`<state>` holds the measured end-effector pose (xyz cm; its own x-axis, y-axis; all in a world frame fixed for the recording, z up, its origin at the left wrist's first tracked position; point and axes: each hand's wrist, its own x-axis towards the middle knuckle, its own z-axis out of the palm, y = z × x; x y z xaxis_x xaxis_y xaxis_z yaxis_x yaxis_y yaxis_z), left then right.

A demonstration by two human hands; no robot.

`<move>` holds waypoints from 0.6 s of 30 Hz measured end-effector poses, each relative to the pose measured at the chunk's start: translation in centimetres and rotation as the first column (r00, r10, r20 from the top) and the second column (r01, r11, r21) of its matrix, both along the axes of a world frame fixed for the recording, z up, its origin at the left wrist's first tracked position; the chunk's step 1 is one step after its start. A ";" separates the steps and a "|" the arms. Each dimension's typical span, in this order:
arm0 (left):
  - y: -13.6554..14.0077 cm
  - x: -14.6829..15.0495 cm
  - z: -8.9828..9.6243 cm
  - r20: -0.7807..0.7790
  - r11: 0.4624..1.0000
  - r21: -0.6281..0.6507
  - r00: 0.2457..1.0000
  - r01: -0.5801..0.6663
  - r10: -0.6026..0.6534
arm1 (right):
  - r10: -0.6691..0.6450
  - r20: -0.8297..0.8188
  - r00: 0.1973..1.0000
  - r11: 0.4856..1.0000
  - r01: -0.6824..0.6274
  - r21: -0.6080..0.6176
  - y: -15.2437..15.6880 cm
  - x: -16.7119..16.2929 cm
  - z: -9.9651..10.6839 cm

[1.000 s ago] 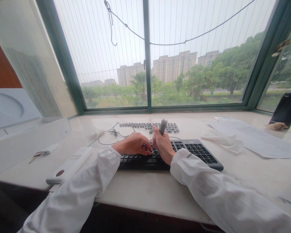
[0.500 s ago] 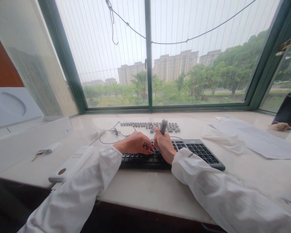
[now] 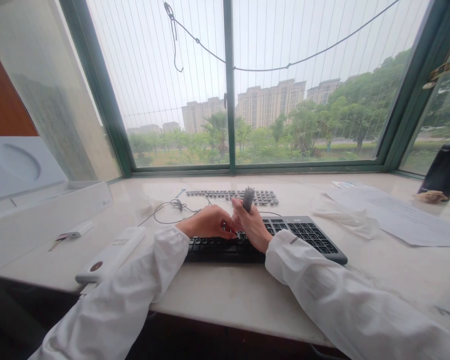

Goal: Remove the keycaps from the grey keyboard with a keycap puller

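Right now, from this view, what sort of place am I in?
Probably an indoor workspace, home or office I can't tell: a wide, green-framed glass window stands behind a pale, smooth counter, on which a black rectangular keyboard lies.

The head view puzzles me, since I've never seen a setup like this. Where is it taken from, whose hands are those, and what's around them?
There is no machine here: these are a person's own bare hands. The camera is worn on the head, looking forward and down. The right hand grips a dark, stick-like tool, its top end pointing up. The left hand is bent over a black keyboard; whether it holds anything is hard to tell. Beyond the keyboard lie rows of loose keycaps. On the pale surface are also a thin cable, a white device and, to the right, sheets of paper.
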<state>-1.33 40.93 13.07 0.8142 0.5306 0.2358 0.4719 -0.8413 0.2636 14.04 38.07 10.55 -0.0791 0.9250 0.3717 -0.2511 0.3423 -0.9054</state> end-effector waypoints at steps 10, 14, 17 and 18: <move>0.4 0.1 -0.4 0.026 0.998 -0.054 0.999 -0.029 0.030 | -0.120 0.260 0.958 0.975 0.065 0.211 0.0 -0.3 0.0; 0.7 -0.2 -0.6 0.020 0.997 -0.051 0.998 -0.056 0.057 | -0.237 0.300 0.924 0.965 0.187 0.184 0.4 -1.1 -0.1; 1.1 -0.4 -0.7 0.040 0.991 -0.114 0.997 -0.066 0.071 | -0.308 0.327 0.893 0.943 0.242 0.228 0.4 -1.8 0.0; 1.1 -0.4 -0.8 0.059 0.988 -0.141 0.995 -0.068 0.077 | -0.312 0.329 0.891 0.940 0.239 0.243 0.4 -1.9 0.0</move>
